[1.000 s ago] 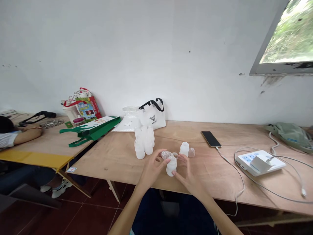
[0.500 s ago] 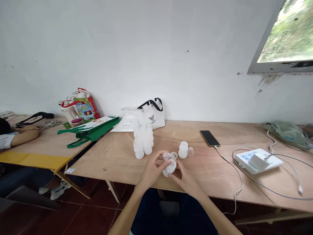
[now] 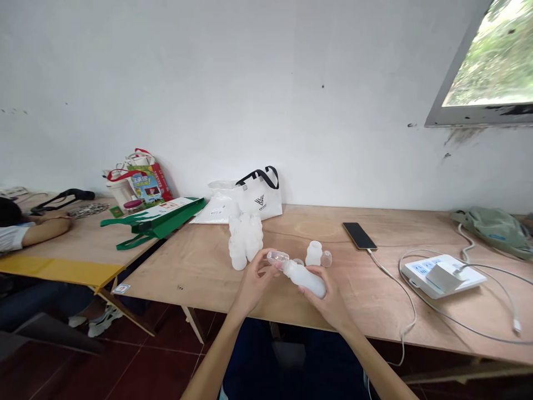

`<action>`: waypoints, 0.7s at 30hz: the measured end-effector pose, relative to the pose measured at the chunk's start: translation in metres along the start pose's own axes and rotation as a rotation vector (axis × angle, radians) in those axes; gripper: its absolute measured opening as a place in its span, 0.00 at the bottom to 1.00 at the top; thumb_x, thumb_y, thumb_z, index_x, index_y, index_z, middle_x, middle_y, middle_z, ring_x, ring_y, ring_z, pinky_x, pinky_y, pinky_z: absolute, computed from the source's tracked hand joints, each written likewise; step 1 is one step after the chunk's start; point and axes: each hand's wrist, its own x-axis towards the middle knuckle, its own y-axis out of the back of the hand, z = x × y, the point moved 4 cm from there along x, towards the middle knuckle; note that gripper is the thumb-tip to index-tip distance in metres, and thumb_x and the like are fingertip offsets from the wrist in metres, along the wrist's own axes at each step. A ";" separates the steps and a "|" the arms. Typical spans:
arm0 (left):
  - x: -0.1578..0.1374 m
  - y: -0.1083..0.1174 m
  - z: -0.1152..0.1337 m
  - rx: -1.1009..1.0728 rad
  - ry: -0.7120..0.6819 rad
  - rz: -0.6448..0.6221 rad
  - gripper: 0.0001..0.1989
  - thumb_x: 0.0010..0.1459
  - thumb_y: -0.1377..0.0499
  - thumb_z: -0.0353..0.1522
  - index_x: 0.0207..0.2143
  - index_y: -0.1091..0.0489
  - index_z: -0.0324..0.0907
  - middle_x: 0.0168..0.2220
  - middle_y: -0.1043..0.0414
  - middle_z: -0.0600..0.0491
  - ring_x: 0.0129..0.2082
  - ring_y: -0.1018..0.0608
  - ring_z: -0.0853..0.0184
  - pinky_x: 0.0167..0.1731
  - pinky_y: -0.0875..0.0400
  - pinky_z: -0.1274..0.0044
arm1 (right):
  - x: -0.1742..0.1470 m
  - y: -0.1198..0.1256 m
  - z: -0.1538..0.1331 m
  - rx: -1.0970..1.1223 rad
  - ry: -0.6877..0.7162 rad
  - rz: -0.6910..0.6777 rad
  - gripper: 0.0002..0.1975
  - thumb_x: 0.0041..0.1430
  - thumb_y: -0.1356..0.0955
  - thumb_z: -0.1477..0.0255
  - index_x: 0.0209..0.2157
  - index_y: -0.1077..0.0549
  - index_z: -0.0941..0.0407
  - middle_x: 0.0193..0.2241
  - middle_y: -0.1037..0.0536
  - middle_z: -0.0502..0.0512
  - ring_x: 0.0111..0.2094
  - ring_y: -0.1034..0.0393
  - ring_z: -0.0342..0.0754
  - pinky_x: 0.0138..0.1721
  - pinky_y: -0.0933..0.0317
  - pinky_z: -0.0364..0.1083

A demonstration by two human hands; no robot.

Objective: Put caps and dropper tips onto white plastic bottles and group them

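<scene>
My right hand [image 3: 322, 289] is wrapped round a translucent white plastic bottle [image 3: 306, 279], tilted so that its neck points left and up. My left hand [image 3: 259, 278] pinches a clear dome-shaped cap [image 3: 277, 258] at the bottle's neck; whether the cap is seated there I cannot tell. Behind the bottle a small clear piece [image 3: 298, 261] lies partly hidden on the table. Just beyond my right hand stands another white bottle [image 3: 313, 254], with a loose clear cap [image 3: 326, 258] beside it. A group of several white bottles [image 3: 245, 239] stands left of my hands.
Behind the bottles, a white bag [image 3: 260, 197] leans on the wall. A phone [image 3: 360, 236] with a cable and a white power strip [image 3: 441, 275] lie to the right. At left are a green bag [image 3: 166, 219] and another person's arm [image 3: 45, 230] on the neighbouring table.
The bottle has gone from upright to tilted, its base swinging right. My right hand has shifted right along its body, while my left hand has lifted slightly with the clear cap.
</scene>
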 end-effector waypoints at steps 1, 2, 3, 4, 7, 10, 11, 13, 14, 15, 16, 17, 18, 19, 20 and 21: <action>0.001 0.001 0.000 -0.009 -0.002 0.019 0.22 0.62 0.38 0.46 0.53 0.33 0.44 0.52 0.26 0.46 0.49 0.22 0.60 0.44 0.22 0.71 | 0.000 0.002 0.000 -0.008 0.002 0.011 0.19 0.58 0.28 0.60 0.49 0.29 0.51 0.48 0.21 0.58 0.47 0.25 0.58 0.46 0.30 0.54; 0.001 0.002 0.000 -0.019 -0.003 0.041 0.23 0.63 0.39 0.47 0.54 0.35 0.44 0.53 0.26 0.46 0.49 0.22 0.60 0.43 0.21 0.71 | 0.000 0.004 0.000 -0.015 0.000 0.019 0.19 0.58 0.28 0.60 0.49 0.29 0.51 0.48 0.21 0.57 0.47 0.25 0.58 0.46 0.30 0.55; 0.001 0.003 0.000 -0.027 -0.003 0.061 0.24 0.63 0.40 0.47 0.56 0.36 0.45 0.53 0.27 0.46 0.49 0.22 0.60 0.43 0.21 0.71 | 0.000 0.005 0.000 -0.024 -0.003 0.025 0.20 0.58 0.28 0.59 0.49 0.29 0.50 0.48 0.20 0.57 0.47 0.25 0.58 0.46 0.30 0.55; 0.001 0.004 0.001 -0.030 -0.002 0.075 0.25 0.63 0.40 0.48 0.56 0.37 0.45 0.54 0.27 0.46 0.49 0.22 0.60 0.42 0.21 0.71 | 0.001 0.006 0.001 -0.033 -0.005 0.029 0.20 0.58 0.28 0.59 0.49 0.28 0.50 0.47 0.20 0.56 0.46 0.25 0.58 0.46 0.30 0.55; -0.002 0.001 0.003 -0.004 0.003 0.018 0.25 0.64 0.41 0.48 0.57 0.37 0.45 0.52 0.27 0.46 0.48 0.22 0.60 0.41 0.22 0.71 | 0.001 0.009 0.002 -0.053 0.024 0.015 0.20 0.58 0.27 0.60 0.50 0.28 0.50 0.48 0.20 0.56 0.46 0.24 0.57 0.46 0.29 0.55; -0.006 -0.008 0.004 0.028 0.003 -0.143 0.23 0.66 0.42 0.46 0.57 0.36 0.45 0.51 0.27 0.46 0.47 0.22 0.61 0.42 0.22 0.71 | 0.001 0.009 0.000 -0.058 0.090 -0.014 0.20 0.58 0.27 0.61 0.51 0.27 0.50 0.48 0.19 0.56 0.46 0.24 0.57 0.46 0.29 0.54; -0.007 -0.010 0.003 0.036 0.004 -0.182 0.22 0.66 0.42 0.46 0.57 0.36 0.45 0.52 0.28 0.47 0.47 0.22 0.61 0.42 0.22 0.71 | 0.001 0.009 -0.001 -0.060 0.105 -0.018 0.20 0.58 0.27 0.61 0.50 0.27 0.50 0.48 0.19 0.56 0.46 0.23 0.57 0.45 0.28 0.54; -0.009 -0.013 0.001 0.037 0.016 -0.214 0.21 0.66 0.42 0.45 0.56 0.36 0.45 0.52 0.28 0.47 0.48 0.23 0.61 0.43 0.22 0.70 | 0.001 0.009 -0.002 -0.060 0.121 -0.013 0.19 0.57 0.26 0.61 0.49 0.27 0.50 0.48 0.19 0.56 0.46 0.23 0.57 0.44 0.28 0.53; -0.009 -0.013 0.000 0.029 0.027 -0.214 0.21 0.66 0.41 0.45 0.55 0.36 0.45 0.52 0.27 0.47 0.48 0.23 0.61 0.44 0.22 0.70 | 0.000 0.009 -0.002 -0.056 0.123 -0.007 0.19 0.57 0.26 0.61 0.49 0.26 0.50 0.47 0.19 0.56 0.46 0.23 0.58 0.44 0.28 0.53; -0.009 -0.013 -0.001 0.018 0.041 -0.210 0.20 0.65 0.40 0.45 0.54 0.35 0.44 0.51 0.27 0.47 0.49 0.23 0.60 0.44 0.22 0.69 | 0.000 0.010 -0.003 -0.049 0.122 0.000 0.19 0.57 0.26 0.61 0.49 0.26 0.50 0.47 0.18 0.56 0.45 0.23 0.57 0.44 0.28 0.53; -0.008 -0.012 -0.002 0.004 0.054 -0.203 0.20 0.64 0.40 0.45 0.52 0.35 0.44 0.51 0.27 0.46 0.49 0.23 0.60 0.43 0.22 0.69 | 0.000 0.010 -0.003 -0.039 0.116 0.004 0.19 0.56 0.26 0.61 0.49 0.26 0.50 0.46 0.18 0.56 0.45 0.23 0.57 0.43 0.28 0.53; -0.008 -0.012 -0.003 -0.008 0.066 -0.198 0.20 0.64 0.39 0.45 0.51 0.35 0.43 0.51 0.26 0.46 0.49 0.22 0.60 0.43 0.21 0.69 | -0.001 0.010 -0.003 -0.028 0.107 0.006 0.19 0.56 0.25 0.61 0.48 0.25 0.50 0.45 0.18 0.56 0.44 0.23 0.57 0.42 0.28 0.52; -0.008 -0.012 -0.004 -0.017 0.075 -0.198 0.20 0.63 0.38 0.45 0.50 0.35 0.43 0.50 0.26 0.46 0.48 0.22 0.60 0.43 0.21 0.68 | -0.001 0.010 -0.003 -0.013 0.092 0.006 0.19 0.56 0.25 0.60 0.48 0.25 0.50 0.44 0.18 0.55 0.42 0.23 0.56 0.41 0.28 0.52; -0.008 -0.012 -0.004 -0.025 0.081 -0.202 0.20 0.63 0.38 0.46 0.50 0.35 0.43 0.50 0.26 0.46 0.48 0.22 0.60 0.43 0.21 0.68 | -0.001 0.010 -0.003 0.004 0.073 0.004 0.20 0.55 0.25 0.60 0.48 0.24 0.51 0.43 0.18 0.55 0.41 0.23 0.56 0.40 0.28 0.52; -0.008 -0.012 -0.004 -0.031 0.082 -0.209 0.21 0.63 0.38 0.46 0.49 0.35 0.43 0.49 0.25 0.47 0.47 0.22 0.60 0.44 0.22 0.68 | -0.002 0.011 -0.003 0.025 0.053 0.001 0.20 0.55 0.25 0.59 0.48 0.24 0.51 0.43 0.18 0.55 0.40 0.23 0.55 0.38 0.27 0.51; -0.008 -0.013 -0.003 -0.038 0.081 -0.212 0.21 0.63 0.38 0.46 0.50 0.35 0.43 0.49 0.25 0.47 0.47 0.21 0.60 0.44 0.22 0.68 | -0.002 0.011 -0.004 0.049 0.035 0.000 0.20 0.56 0.25 0.59 0.48 0.24 0.51 0.43 0.18 0.55 0.40 0.23 0.55 0.38 0.27 0.51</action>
